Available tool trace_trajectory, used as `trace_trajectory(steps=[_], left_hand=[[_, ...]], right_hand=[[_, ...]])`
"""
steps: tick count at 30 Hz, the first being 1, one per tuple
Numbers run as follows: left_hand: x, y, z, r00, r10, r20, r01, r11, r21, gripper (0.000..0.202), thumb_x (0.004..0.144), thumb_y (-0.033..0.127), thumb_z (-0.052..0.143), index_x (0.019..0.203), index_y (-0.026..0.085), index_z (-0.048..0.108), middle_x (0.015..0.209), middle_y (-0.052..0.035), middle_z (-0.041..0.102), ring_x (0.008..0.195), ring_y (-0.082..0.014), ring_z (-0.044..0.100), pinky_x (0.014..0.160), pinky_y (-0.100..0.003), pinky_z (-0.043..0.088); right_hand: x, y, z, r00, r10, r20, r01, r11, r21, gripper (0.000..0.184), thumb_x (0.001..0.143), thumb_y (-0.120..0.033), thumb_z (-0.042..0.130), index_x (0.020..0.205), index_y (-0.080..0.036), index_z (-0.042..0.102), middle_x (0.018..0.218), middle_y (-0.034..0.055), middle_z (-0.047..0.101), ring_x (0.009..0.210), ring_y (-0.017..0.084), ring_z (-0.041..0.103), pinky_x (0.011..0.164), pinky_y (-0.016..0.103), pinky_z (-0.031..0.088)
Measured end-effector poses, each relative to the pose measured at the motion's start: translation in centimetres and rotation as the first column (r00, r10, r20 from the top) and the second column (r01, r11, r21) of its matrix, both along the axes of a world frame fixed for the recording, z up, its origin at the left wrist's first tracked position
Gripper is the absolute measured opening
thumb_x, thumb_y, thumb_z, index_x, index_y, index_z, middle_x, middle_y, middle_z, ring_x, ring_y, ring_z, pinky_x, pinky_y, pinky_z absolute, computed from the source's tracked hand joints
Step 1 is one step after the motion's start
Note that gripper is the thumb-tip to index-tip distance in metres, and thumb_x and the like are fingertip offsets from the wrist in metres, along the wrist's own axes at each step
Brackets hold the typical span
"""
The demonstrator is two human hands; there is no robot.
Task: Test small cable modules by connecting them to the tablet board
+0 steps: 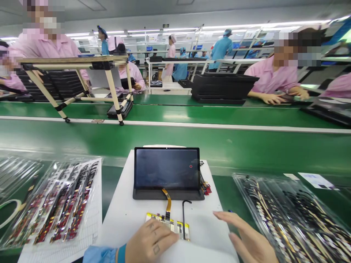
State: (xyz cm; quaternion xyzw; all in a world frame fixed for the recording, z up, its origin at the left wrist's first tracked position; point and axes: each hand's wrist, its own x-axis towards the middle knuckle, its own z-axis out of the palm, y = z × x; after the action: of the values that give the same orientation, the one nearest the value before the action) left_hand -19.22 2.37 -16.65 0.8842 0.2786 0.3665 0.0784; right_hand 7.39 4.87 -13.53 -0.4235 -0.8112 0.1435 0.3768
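Observation:
My left hand [150, 243], in a blue sleeve, lies over the lower edge of a gold-and-white circuit board [164, 222] and hides part of it. An amber flex ribbon [167, 199] runs up from that board to a dark tablet display panel [166, 168], which lies face up on a black pad [168, 194]. My right hand [246, 237] hovers with its fingers apart over a white sheet [123, 208], nearest a thin bent black wire [184, 219]. It holds nothing.
Clear plastic trays of strip-shaped electronic parts lie to the left [65, 201] and right [290, 215] of the sheet. Small red-and-black connectors [205, 186] sit beside the panel. Beyond is a green conveyor belt [219, 146], with a cream-framed rack [74, 84] and pink-smocked co-workers across it.

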Motion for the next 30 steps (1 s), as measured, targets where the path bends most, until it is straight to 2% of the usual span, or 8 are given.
trace_trajectory(steps=[3, 8, 13, 18, 21, 24, 30], left_hand=[[0.0, 0.1, 0.2, 1.0, -0.01, -0.007, 0.01, 1.0, 0.019, 0.034, 0.098, 0.022, 0.022, 0.116, 0.008, 0.048, 0.08, -0.0094, 0.065, 0.074, -0.0171, 0.061, 0.067, -0.029, 0.047], [0.0, 0.3, 0.4, 1.0, 0.001, -0.012, -0.001, 0.999, 0.043, 0.033, 0.098, 0.021, 0.024, 0.112, 0.007, 0.051, 0.081, -0.0095, 0.066, 0.072, -0.0166, 0.061, 0.067, -0.028, 0.048], [0.3, 0.7, 0.4, 0.999, 0.037, 0.038, -0.041, 0.993, 0.111, 0.033, 0.098, 0.017, 0.023, 0.106, 0.006, 0.053, 0.079, -0.0088, 0.067, 0.069, -0.0147, 0.061, 0.063, -0.026, 0.047], [0.4, 0.7, 0.0, 0.997, 0.048, 0.057, -0.056, 0.988, 0.143, 0.025, 0.096, 0.018, 0.034, 0.106, 0.005, 0.054, 0.076, -0.0062, 0.067, 0.07, -0.0138, 0.062, 0.066, -0.024, 0.048], [0.3, 0.5, -0.5, 0.997, 0.034, 0.071, -0.045, 0.988, 0.146, 0.022, 0.094, 0.017, 0.04, 0.109, 0.005, 0.053, 0.077, -0.0069, 0.067, 0.07, -0.0141, 0.062, 0.067, -0.025, 0.049], [0.2, 0.4, -0.6, 0.995, 0.011, 0.096, -0.024, 0.99, 0.142, 0.024, 0.095, 0.016, 0.037, 0.111, 0.005, 0.051, 0.078, -0.0077, 0.067, 0.07, -0.0145, 0.062, 0.066, -0.025, 0.05], [-0.2, 0.3, 0.5, 0.989, 0.047, 0.137, -0.071, 0.981, 0.179, 0.024, 0.097, 0.016, 0.033, 0.109, 0.007, 0.053, 0.076, -0.0063, 0.069, 0.065, -0.0127, 0.063, 0.062, -0.022, 0.052]], right_hand=[[-0.5, 1.0, -1.1, 0.98, -0.146, -0.136, 0.141, 0.989, -0.044, 0.02, 0.087, -0.032, 0.048, 0.096, -0.024, 0.063, 0.093, 0.0019, 0.066, 0.085, 0.016, 0.063, 0.072, 0.021, 0.052], [-2.8, 2.9, -2.1, 0.949, -0.205, -0.24, 0.203, 0.979, -0.034, 0.018, 0.085, -0.035, 0.05, 0.087, -0.023, 0.064, 0.082, 0.0023, 0.066, 0.074, 0.015, 0.063, 0.067, 0.022, 0.051], [-3.6, 3.0, -3.2, 0.861, -0.401, -0.311, 0.378, 0.916, -0.134, 0.035, 0.08, -0.053, 0.051, 0.082, -0.021, 0.065, 0.064, 0.0026, 0.063, 0.06, 0.018, 0.061, 0.064, 0.028, 0.051], [-2.6, 2.7, -3.9, 0.755, -0.553, -0.353, 0.492, 0.833, -0.254, 0.046, 0.073, -0.063, 0.054, 0.079, -0.018, 0.063, 0.061, 0.0033, 0.062, 0.055, 0.017, 0.059, 0.055, 0.025, 0.05], [-2.1, 2.7, -4.1, 0.722, -0.586, -0.367, 0.514, 0.81, -0.282, 0.047, 0.073, -0.063, 0.053, 0.08, -0.017, 0.062, 0.06, 0.0028, 0.061, 0.054, 0.016, 0.058, 0.054, 0.025, 0.049], [-1.9, 2.7, -4.4, 0.713, -0.595, -0.369, 0.519, 0.803, -0.292, 0.044, 0.075, -0.06, 0.052, 0.081, -0.017, 0.061, 0.06, 0.0023, 0.06, 0.055, 0.015, 0.056, 0.055, 0.025, 0.049], [-2.3, 2.7, -4.1, 0.718, -0.579, -0.386, 0.488, 0.814, -0.315, 0.041, 0.076, -0.057, 0.052, 0.081, -0.018, 0.061, 0.059, 0.0022, 0.059, 0.054, 0.016, 0.056, 0.054, 0.027, 0.049]])
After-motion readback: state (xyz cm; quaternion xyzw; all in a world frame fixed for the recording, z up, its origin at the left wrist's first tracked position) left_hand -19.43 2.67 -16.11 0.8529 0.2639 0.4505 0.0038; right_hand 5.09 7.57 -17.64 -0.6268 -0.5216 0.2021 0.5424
